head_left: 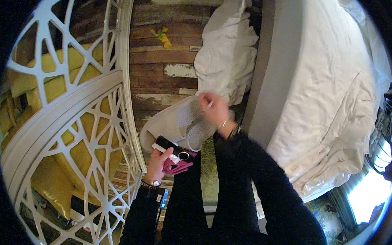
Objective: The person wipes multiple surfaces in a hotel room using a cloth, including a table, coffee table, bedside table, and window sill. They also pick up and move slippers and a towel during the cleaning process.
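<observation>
The right hand (214,108) is pinching its fingers on a pale perforated shoe (178,124), mid-scene over the worn plank floor (161,56). The left hand (160,162) is curling around a black device (173,148) and pink cloth (177,166). A white lattice chair (75,118) is crowding left; a bed (331,84) is crowding right.

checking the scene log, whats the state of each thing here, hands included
left hand: closed around a black device and pink cloth
black device: held, lens end pointing right
pink cloth: bunched under the device
right hand: pinching the grey shoe's upper
grey shoe: on the foot, sole toward the floor
white bedding: rumpled, hanging off the bed
</observation>
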The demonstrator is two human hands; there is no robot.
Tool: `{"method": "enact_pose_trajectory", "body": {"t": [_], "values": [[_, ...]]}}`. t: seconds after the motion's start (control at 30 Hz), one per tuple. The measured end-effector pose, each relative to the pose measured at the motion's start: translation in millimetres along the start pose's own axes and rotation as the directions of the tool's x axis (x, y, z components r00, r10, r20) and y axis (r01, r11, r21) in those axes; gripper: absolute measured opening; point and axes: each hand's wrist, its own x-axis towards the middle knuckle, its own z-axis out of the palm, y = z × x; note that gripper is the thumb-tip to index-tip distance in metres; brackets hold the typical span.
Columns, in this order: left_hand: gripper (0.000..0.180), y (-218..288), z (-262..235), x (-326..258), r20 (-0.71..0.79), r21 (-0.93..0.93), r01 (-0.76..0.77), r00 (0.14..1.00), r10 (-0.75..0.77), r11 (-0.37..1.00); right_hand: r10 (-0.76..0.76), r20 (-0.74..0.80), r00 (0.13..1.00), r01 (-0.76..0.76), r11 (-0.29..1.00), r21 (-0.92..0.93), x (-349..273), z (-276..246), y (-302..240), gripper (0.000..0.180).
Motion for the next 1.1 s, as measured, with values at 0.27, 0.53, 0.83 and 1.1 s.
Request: {"method": "enact_pose_trajectory", "body": {"t": [0.27, 0.53, 0.83, 1.1], "values": [[0.035, -34.1, -46.5, 39.6, -0.125, -0.016, 0.027, 0.992, -0.028, 1.000, 0.589, -0.466, 0.660, -0.750, 0.493, -0.441, 152.9, 18.0, 344.3, 0.091], [0.038, -48.8, -75.8, 33.0, -0.316, -0.006, 0.007, 0.949, -0.008, 1.000, 0.624, -0.120, 0.773, -0.536, 0.742, 0.403, 82.1, 52.6, 304.9, 0.037], [0.037, 1.1, -82.5, -56.2, -0.136, -0.127, -0.293, 0.952, 0.276, 0.948, 0.254, 0.740, 0.623, -0.678, 0.648, 0.348, -138.8, -204.6, -14.2, 0.019], [0.048, 46.0, -61.8, -108.7, -0.163, -0.180, -0.399, 0.914, 0.372, 0.899, -0.031, 0.719, 0.694, -0.575, 0.577, 0.580, -238.9, -366.8, -177.4, 0.025]]}}
